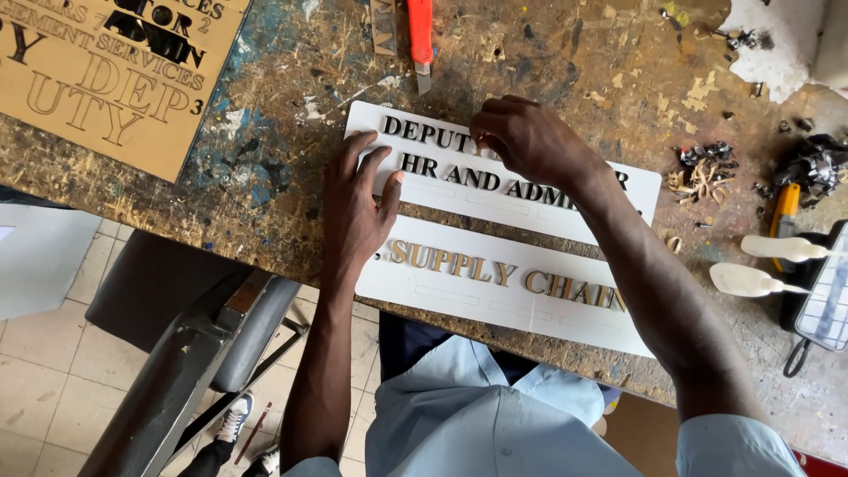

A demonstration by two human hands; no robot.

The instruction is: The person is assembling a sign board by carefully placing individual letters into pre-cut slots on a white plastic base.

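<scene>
Left hand [353, 208] laid flat, fingers [382, 163] spread wide, pressing down the left end of the upper white sign plate [636, 190]; nothing gripped. Right hand [530, 141] resting on the middle of the same plate, fingers [488, 132] curled narrow over the top row of raised black letters [424, 132]; whether a letter is pinched between the fingertips cannot be told, since the knuckles hide them.

Upper plate lying near the centre of the paint-stained, scratched desk [283, 106], tilted slightly, lower at the right. Second row of black letters partly covered by the right wrist and forearm. Lower white sign plate [442, 296] just nearer, edge to edge with the upper one, carrying a row of raised gold letters [459, 265] and reaching the near desk edge.

Far side, beyond the plates: orange utility knife [420, 35], blade pointing toward the upper plate. Far left: brown letter stencil board [106, 79] with cut-out lettering. Right of the plates: heap of metal shavings and curled offcuts [707, 168], two white plastic handles [760, 265], a yellow-handled tool [784, 208], and a dark device with a screen [826, 300] at the right edge. Below the desk at left: grey metal chair frame [203, 353] on a tiled floor [53, 389].
</scene>
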